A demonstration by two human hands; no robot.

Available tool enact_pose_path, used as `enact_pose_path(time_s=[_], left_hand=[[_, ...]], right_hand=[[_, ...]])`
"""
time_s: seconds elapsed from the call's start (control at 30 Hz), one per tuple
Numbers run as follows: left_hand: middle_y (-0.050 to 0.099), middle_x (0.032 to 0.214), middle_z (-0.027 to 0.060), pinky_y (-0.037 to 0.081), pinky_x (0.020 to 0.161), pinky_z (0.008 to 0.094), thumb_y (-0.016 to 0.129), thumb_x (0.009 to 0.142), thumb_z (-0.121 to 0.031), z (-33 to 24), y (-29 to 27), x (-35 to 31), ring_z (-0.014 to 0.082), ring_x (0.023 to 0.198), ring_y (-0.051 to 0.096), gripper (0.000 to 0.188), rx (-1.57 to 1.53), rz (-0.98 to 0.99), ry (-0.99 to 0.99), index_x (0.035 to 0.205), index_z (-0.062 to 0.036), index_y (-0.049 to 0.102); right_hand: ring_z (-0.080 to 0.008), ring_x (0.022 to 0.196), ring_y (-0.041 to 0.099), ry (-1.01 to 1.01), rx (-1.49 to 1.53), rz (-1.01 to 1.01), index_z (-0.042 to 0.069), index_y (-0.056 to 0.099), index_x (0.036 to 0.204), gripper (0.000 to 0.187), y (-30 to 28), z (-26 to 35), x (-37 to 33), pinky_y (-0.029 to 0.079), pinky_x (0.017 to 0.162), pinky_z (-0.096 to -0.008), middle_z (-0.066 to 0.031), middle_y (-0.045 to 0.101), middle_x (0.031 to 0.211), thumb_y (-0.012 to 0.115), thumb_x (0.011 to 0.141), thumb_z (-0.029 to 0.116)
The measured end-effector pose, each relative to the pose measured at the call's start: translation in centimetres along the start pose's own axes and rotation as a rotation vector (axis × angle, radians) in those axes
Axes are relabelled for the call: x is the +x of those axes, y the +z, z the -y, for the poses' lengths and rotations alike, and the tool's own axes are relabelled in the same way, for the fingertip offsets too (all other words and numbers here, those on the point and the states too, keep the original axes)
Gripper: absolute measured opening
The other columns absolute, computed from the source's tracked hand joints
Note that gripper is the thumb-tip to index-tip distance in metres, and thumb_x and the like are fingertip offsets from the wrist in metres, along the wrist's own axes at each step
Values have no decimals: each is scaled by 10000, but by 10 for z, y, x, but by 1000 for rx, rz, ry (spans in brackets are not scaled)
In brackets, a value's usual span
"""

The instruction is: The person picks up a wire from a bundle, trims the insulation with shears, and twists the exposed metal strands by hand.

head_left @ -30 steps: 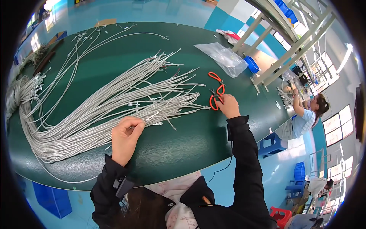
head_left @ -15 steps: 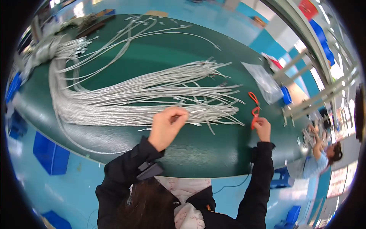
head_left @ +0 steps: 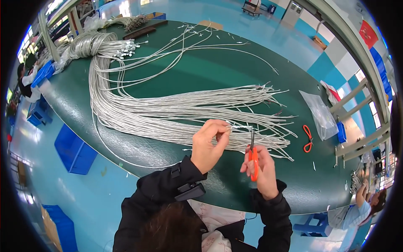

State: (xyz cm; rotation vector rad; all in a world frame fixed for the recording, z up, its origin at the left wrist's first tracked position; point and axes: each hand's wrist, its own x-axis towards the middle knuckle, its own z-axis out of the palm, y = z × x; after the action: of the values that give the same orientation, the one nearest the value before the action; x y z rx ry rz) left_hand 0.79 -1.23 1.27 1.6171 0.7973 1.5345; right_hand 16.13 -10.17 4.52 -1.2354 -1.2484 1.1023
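Note:
Between my left hand's (head_left: 211,142) closed thumb and fingers is the end of a grey cable, held just above the bundle. A twisted, silvery strand (head_left: 241,127) sticks out from it to the right. My right hand (head_left: 262,170) grips a pair of red-handled scissors (head_left: 254,161) with the dark blades pointing up. Their tips meet the strand's far end; whether they are closed on it I cannot tell. Beneath both hands a thick bundle of grey cables (head_left: 168,122) spreads its loose ends rightward over the green table (head_left: 210,67).
A second red-handled tool (head_left: 310,137) lies at the right, near a clear plastic bag (head_left: 321,115) and a small blue box (head_left: 341,132). Coiled cables (head_left: 94,44) sit at the far left. Blue bins (head_left: 73,149) stand on the floor. Another person (head_left: 357,212) sits at the right.
My right hand has picked up the scissors from the table's right side and brought them left to the strand at my left hand. The whole view has shifted.

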Motion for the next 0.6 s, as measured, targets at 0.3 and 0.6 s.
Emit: enact_pose_path(time_s=[0.3,0.6], left_hand=[[616,952,102,468,600,216,619,801,44,1,-1,3,104,704,577,83,81,-46,40,873,7,602],[601,952,98,489,573,250,640,738,68,0,8,-8,201,767,587,156,145,75,172,873,1,603]], right_hand=[[-107,682,544,63,86,40,10,442,1105,363,9,-15,1,395,557,-194,-43,505,841,562,911,293],[-80,679,515,187,128,91,-5,438,1101,250,12,-12,4,426,628,-204,-25,526,830,539,901,107]])
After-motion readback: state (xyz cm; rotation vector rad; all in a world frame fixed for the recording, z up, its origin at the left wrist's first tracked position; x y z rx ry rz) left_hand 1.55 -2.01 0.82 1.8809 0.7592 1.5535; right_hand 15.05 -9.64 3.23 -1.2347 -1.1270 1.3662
